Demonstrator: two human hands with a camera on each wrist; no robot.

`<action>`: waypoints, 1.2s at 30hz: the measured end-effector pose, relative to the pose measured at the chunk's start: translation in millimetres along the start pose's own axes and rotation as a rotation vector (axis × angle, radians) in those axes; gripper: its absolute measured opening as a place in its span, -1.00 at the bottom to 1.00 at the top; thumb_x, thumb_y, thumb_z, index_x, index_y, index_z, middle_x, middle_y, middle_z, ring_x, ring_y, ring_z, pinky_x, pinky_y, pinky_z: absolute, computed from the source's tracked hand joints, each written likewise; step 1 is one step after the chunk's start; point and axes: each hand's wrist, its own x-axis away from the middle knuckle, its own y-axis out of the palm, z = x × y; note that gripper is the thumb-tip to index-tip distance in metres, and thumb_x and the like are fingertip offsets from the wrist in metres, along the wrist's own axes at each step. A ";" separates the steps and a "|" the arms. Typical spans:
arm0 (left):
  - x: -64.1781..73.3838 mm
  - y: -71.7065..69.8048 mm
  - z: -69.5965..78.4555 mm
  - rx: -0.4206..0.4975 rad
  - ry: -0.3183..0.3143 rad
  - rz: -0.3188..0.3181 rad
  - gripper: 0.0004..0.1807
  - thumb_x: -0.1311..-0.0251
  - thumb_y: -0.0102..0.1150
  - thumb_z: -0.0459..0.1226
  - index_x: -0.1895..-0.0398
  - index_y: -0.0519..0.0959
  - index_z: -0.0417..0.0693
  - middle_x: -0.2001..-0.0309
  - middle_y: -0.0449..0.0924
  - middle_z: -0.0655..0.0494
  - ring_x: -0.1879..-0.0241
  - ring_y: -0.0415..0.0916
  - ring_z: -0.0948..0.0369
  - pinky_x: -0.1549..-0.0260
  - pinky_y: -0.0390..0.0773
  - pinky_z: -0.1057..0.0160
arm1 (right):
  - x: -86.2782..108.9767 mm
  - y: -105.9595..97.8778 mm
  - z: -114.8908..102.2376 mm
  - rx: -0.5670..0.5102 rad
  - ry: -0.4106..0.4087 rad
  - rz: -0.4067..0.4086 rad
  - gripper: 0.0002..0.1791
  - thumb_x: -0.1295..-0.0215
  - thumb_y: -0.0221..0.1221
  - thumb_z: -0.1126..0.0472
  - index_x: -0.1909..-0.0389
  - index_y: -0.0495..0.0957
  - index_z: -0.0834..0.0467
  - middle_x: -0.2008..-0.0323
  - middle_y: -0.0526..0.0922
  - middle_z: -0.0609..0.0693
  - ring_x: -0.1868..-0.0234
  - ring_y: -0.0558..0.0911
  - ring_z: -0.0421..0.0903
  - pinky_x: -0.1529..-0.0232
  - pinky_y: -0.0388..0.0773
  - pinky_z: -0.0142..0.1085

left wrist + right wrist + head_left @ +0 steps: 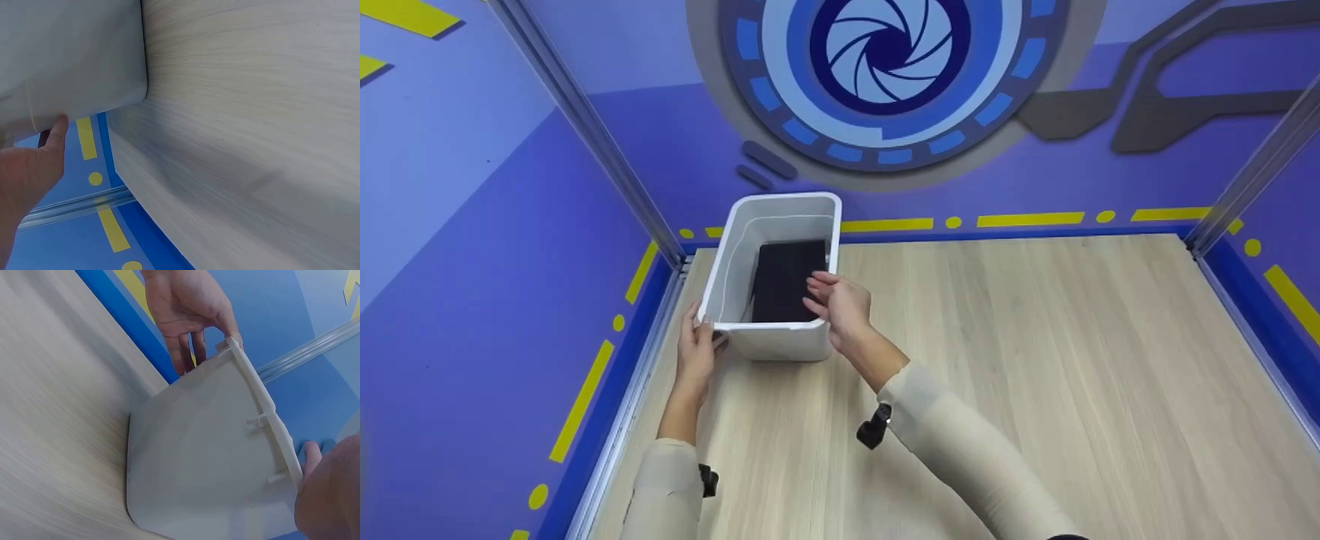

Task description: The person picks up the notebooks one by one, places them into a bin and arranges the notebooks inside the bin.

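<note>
A white plastic bin (780, 342) stands on the wooden table near the back left corner. Inside it lies a flat black rectangular object (786, 281); its kind does not show. My left hand (695, 352) grips the bin's near left corner, thumb over the rim and fingers along the outer side wall, as the right wrist view shows. Over the right rim is my right hand (846, 309), its loosely bent fingers reaching inward above the black object's right edge. In the left wrist view, a left fingertip (61, 125) touches the bin's wall.
Blue printed panels (510, 300) with yellow marks rise at the left, back and right of the table (1035, 360). A metal corner post (592, 120) stands close behind the bin's left side. Black wrist cameras (874, 426) are strapped to both sleeves.
</note>
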 end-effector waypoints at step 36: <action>3.8 15.8 -4.6 -0.267 0.111 0.341 -0.46 -0.67 -0.03 -0.20 -0.62 0.32 -0.10 -0.36 0.45 -0.31 -0.34 0.44 -0.12 -0.36 0.55 -0.04 | -1.2 -92.4 -24.0 0.323 -0.238 -0.043 -0.57 -0.63 0.07 0.31 -0.42 0.57 0.17 -0.19 0.74 0.22 -0.39 0.63 0.15 -0.27 0.76 -0.02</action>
